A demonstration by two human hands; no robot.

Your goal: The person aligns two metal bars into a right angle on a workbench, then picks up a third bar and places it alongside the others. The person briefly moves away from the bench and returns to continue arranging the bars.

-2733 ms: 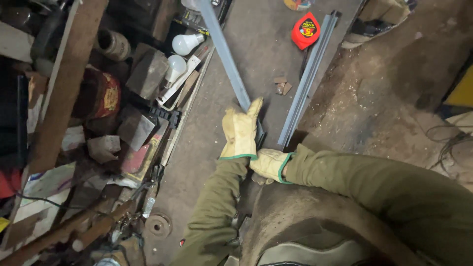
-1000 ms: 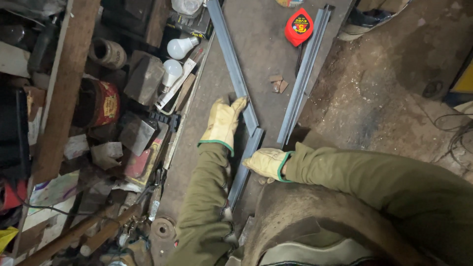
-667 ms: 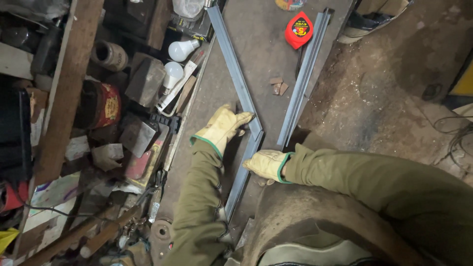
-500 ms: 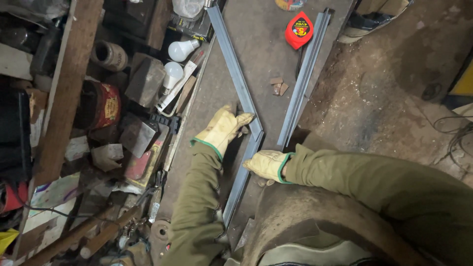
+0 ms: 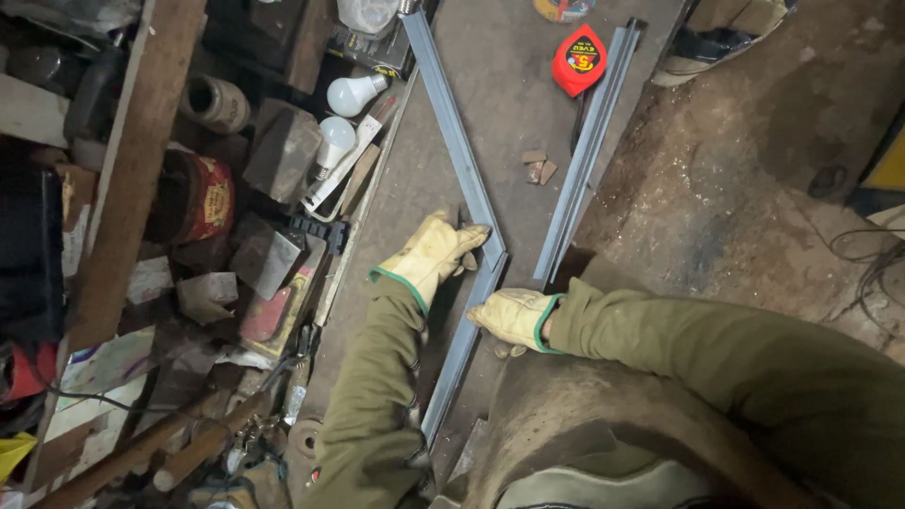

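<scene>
Two grey bars are butted into a corner on the worktop, pressed by the flat left hand and seemingly gripped by the right hand, nothing yet joined.

I count three metal bars, two light bulbs, one red tape measure and my two gloved hands.

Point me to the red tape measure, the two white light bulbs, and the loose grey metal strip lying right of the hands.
red tape measure (image 5: 577, 60), head view, centre of its casing.
two white light bulbs (image 5: 353, 93), head view, globe of the upper bulb.
loose grey metal strip (image 5: 586, 151), head view, mid-length of its face.
</scene>
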